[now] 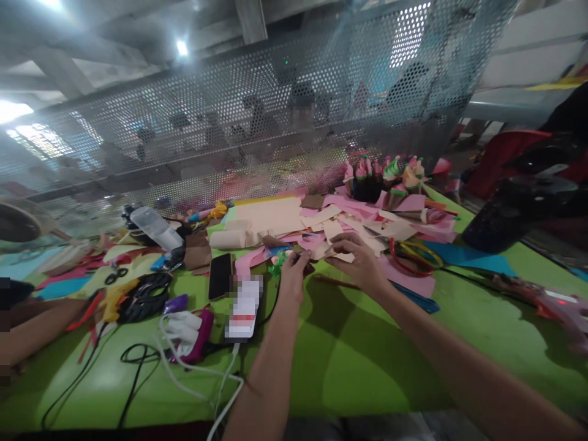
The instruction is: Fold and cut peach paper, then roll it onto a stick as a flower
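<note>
My left hand is closed, thumb and fingers pinching the near-left end of a small cream piece of sheet material, felt or foam. From the other side, my right hand pinches the same piece with its fingertips, so it is held between both hands just above the table. Part of the piece is hidden behind the fingers. Beside my left hand sits a small bright green curled item. Behind both hands lie cream strips and pink sheets. Scissors with red handles are to the right.
On the green table lie a dark phone, a white phone with a cable, a magenta power strip and a yellow glue gun. Several cone-shaped felt pieces stand behind. Another person's arm rests at left; a dark bottle stands right.
</note>
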{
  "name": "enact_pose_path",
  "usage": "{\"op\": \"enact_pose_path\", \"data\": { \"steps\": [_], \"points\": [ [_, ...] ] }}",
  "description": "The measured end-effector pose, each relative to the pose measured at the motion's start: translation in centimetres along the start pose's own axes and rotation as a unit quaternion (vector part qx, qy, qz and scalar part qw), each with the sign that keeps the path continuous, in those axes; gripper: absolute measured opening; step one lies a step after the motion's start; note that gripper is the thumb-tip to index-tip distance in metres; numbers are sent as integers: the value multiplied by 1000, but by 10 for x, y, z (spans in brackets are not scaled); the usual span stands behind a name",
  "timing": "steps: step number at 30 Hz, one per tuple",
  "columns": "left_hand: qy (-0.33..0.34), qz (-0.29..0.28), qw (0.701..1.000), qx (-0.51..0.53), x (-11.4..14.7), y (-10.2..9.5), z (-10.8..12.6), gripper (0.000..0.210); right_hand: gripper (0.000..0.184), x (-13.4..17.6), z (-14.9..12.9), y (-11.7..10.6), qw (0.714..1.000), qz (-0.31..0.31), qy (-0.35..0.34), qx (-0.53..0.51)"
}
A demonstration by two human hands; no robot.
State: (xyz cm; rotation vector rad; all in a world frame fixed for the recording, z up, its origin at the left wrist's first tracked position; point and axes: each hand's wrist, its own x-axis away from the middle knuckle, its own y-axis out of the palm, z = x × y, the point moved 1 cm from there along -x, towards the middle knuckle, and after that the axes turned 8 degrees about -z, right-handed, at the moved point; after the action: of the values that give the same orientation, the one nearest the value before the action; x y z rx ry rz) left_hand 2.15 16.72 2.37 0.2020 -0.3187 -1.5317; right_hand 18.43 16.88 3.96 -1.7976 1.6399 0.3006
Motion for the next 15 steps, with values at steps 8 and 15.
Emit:
{"op": "enact_pose_path", "data": {
  "steps": [8, 15],
  "points": [
    [234, -76, 908, -339, 1, -2, 21, 14, 40, -3, 1, -7, 979, -38, 175, -101],
    [322, -117, 825, -450, -1, -7, 23, 12, 40, -4, 0, -7, 972, -35, 181, -149]
  ]
}}
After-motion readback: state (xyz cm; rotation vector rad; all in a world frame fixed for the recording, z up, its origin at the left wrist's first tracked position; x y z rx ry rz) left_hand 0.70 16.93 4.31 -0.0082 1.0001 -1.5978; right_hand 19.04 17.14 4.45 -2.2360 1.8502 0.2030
